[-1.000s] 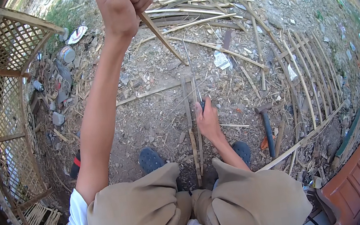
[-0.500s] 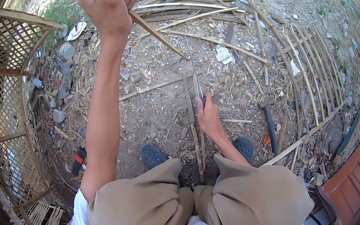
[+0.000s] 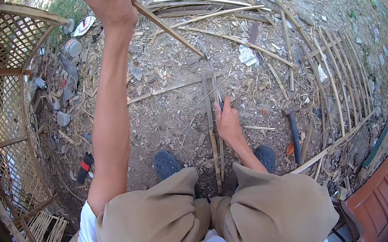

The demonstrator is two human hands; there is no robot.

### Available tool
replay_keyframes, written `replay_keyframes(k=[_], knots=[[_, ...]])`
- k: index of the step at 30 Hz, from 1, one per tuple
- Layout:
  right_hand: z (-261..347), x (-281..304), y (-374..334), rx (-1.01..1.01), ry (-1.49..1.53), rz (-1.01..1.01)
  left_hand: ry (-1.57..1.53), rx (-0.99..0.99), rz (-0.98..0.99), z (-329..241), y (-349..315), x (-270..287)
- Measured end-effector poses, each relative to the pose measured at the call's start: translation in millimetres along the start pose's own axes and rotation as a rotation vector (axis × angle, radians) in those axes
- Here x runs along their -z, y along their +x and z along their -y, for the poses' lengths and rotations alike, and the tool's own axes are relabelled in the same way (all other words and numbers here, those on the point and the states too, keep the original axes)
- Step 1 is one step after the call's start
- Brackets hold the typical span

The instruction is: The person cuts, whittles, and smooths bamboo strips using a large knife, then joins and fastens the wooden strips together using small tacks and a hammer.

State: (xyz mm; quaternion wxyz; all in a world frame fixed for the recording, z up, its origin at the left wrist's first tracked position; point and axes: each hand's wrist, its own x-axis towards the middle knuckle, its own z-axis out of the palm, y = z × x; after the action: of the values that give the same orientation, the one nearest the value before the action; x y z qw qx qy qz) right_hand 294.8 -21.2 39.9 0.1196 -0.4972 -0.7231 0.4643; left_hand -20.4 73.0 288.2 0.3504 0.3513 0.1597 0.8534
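Raised at the upper left, my left hand (image 3: 113, 9) is closed around a narrow wooden stick (image 3: 170, 31). The stick slants down to the right, its lower end beside the upper part of a long, thin blade (image 3: 213, 77). My right hand (image 3: 228, 122) grips the dark handle of this bladed tool, index finger extended along it. The blade points away from me, nearly edge-on, so its exact kind is unclear. Whether stick and blade touch, I cannot tell. Beneath and beside my right hand, two upright wooden strips (image 3: 215, 152) run between my feet.
A hammer (image 3: 293, 132) lies right of my right hand. Farther right is a slatted wooden frame (image 3: 340, 79), with a brown plastic piece (image 3: 385, 194) nearer me. Wooden strips (image 3: 207, 1) pile up ahead. A lattice panel (image 3: 5, 101) stands left, near a black-and-red object (image 3: 84, 168).
The ground has shifted slightly rightward in view. The blade has turned a little and shows more of its side. Both hands keep their holds.
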Motion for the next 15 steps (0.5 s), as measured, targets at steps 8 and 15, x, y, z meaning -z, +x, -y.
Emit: replay_keyframes(k=[8,15], knots=[[-6.1,5.2,1.1,0.062,-0.160,-0.023,0.579,-0.150,-0.141,-4.0,-1.1,-0.3],[27.5,25.0,-6.1,0.023,0.091,0.028,-0.207,-0.027,0.066,-53.1,-24.2,-31.9]])
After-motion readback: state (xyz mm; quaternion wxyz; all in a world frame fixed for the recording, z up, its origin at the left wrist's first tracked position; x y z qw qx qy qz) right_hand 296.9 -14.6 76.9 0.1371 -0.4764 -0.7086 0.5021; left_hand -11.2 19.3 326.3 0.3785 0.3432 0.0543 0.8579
